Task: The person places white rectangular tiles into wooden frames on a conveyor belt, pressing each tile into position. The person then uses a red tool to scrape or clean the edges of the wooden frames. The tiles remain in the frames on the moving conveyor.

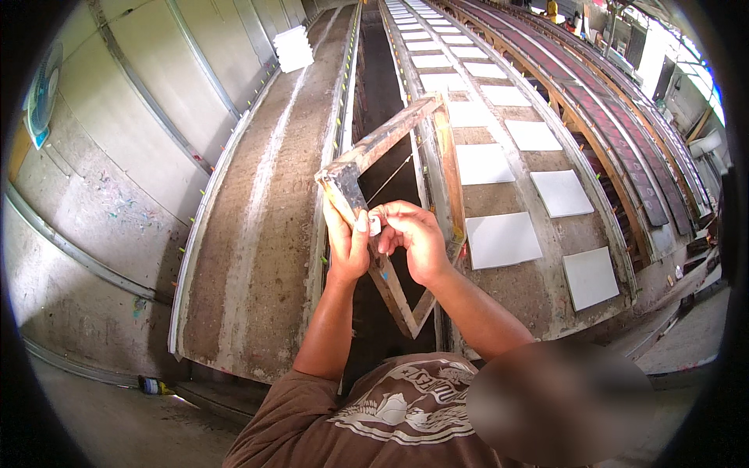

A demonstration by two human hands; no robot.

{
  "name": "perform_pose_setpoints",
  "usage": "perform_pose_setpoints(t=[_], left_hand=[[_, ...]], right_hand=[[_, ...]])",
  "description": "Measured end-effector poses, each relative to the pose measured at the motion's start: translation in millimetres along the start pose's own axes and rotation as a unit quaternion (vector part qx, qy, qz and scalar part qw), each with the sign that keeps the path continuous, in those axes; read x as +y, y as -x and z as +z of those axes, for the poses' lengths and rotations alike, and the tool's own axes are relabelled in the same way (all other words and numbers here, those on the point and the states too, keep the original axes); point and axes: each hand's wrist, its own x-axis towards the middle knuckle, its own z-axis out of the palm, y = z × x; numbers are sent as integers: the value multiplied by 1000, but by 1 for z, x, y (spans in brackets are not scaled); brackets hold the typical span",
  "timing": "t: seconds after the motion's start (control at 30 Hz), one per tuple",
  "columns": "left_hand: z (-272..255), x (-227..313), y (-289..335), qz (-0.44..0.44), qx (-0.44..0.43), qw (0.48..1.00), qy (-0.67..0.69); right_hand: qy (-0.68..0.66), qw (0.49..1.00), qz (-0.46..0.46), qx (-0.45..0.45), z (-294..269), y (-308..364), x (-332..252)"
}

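Observation:
An open wooden frame [382,140], worn and stained dark at one corner, is held up in front of me over the gap between two long tables. My left hand [346,243] wraps round its near left bar, thumb up. Close beside it, my right hand [415,238] has its fingers pinched together at the same bar. A small white piece [374,226] shows between the left thumb and the right fingertips; which hand grips it I cannot tell. Inside the frame runs a thin cord [390,176] at a slant. What the right fingers pinch is mostly hidden.
On the right-hand table [511,292] white square sheets [503,239] lie in two rows. The left-hand table [226,312] bears a stack of white sheets [293,49] toward its far end. Farther right stand more long tables with dark red tops [601,117]. A fan [43,93] is at the left wall.

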Motion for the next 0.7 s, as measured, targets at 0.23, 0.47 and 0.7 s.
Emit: perform_pose_setpoints(t=[0.23,0.47,0.7], left_hand=[[-3,-5,5,-33,-8,998,50],[-4,3,-2,-60,-25,991,116],[-4,12,-6,-99,-38,983,149]], right_hand=[[227,961,-150,-46,-11,-13,-5],[336,901,-276,8,0,-15,8],[335,881,-335,13,-3,-24,18]])
